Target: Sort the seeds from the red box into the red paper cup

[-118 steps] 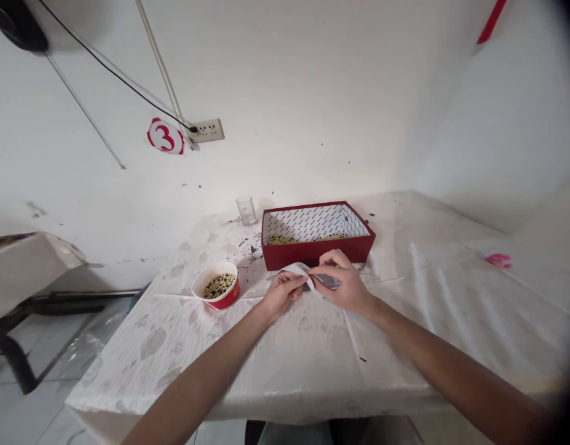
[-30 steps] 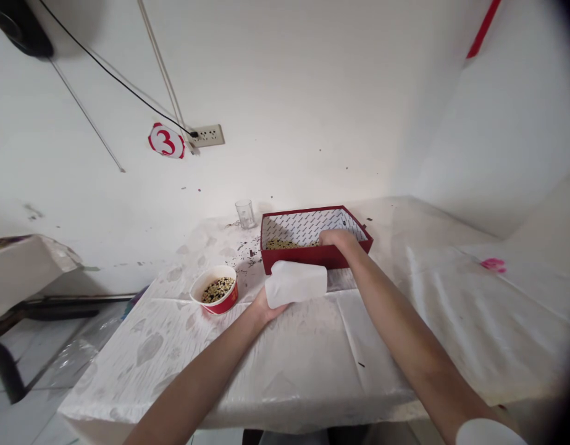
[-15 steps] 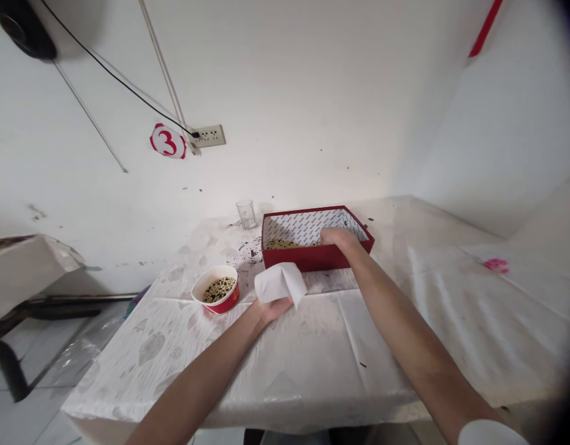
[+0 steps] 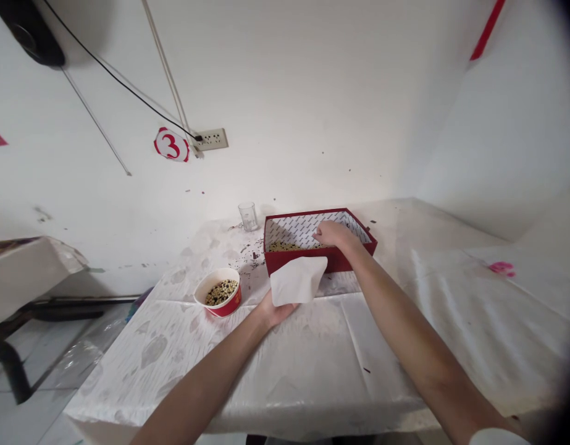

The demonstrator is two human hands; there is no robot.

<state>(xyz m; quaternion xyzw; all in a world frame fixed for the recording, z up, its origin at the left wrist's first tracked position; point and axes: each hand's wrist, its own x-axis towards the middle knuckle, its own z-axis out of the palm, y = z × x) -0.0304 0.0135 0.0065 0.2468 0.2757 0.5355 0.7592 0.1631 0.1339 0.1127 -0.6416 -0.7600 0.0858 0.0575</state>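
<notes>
My left hand [image 4: 276, 312] grips a thin white piece of paper or pouch [image 4: 297, 281] from below. It stands up in front of the red box's near wall; I cannot tell whether it is a flat sheet or a bag. Over the red box [image 4: 307, 262], whose inside is white with a dark pattern, my right hand [image 4: 333, 233] is curled with fingertips pressed together. Whatever those fingers hold is hidden. Mixed pale and dark grains [image 4: 285, 246] cover the bottom of the box. More such grains [image 4: 221, 292] lie in a red and white paper bowl [image 4: 225, 305] left of my left hand.
A clear glass [image 4: 248, 217] stands behind the box's left side. Dark crumbs [image 4: 253, 259] are scattered between bowl and box. A pale patterned plastic cloth [image 4: 183, 364] covers the table, against a wall with a socket [image 4: 212, 139]. A pink mark [image 4: 502, 269] shows at the right.
My right hand has risen out of the grains, its fingers now visible above them. My left hand has moved the white paper rightward and up, closer to the box front.
</notes>
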